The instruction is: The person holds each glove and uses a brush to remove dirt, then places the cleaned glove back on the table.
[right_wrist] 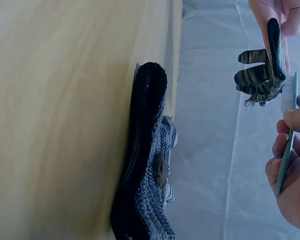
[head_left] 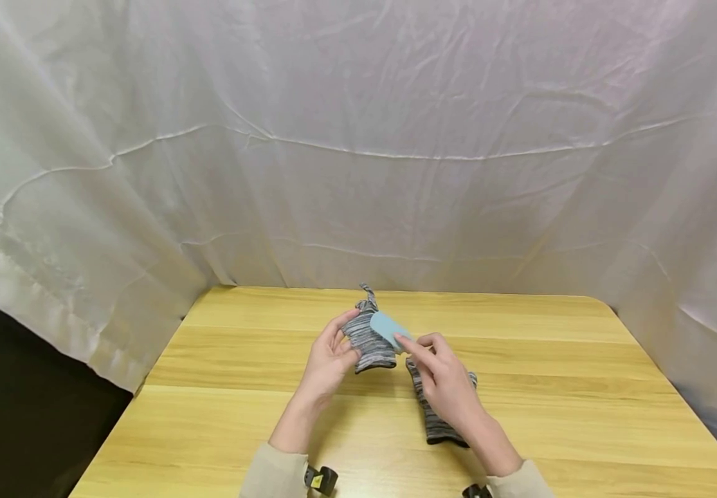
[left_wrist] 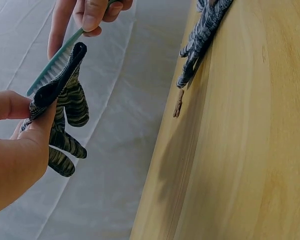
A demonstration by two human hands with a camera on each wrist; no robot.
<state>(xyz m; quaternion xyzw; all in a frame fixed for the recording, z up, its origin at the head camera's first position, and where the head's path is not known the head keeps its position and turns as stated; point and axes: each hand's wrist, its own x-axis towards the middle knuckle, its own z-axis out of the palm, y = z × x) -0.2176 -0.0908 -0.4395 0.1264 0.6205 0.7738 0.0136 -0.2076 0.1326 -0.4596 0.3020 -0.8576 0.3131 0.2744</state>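
A grey-and-black striped knit glove (head_left: 367,342) is held up above the table by my left hand (head_left: 324,363), which pinches it near its side and cuff. My right hand (head_left: 448,387) grips a light blue brush (head_left: 387,328), with the index finger laid along its back. In the left wrist view, the brush's white bristles (left_wrist: 55,70) face the glove and touch it near the dark cuff. A second matching glove (head_left: 436,420) lies on the table beneath my right hand, partly hidden by it. A brown patch (right_wrist: 160,170) shows on that glove in the right wrist view.
The wooden table (head_left: 209,429) runs out to both sides. Pale curtains (head_left: 396,207) hang behind it and along its sides. A small brown object or mark (left_wrist: 177,103) appears by the lying glove's fingers.
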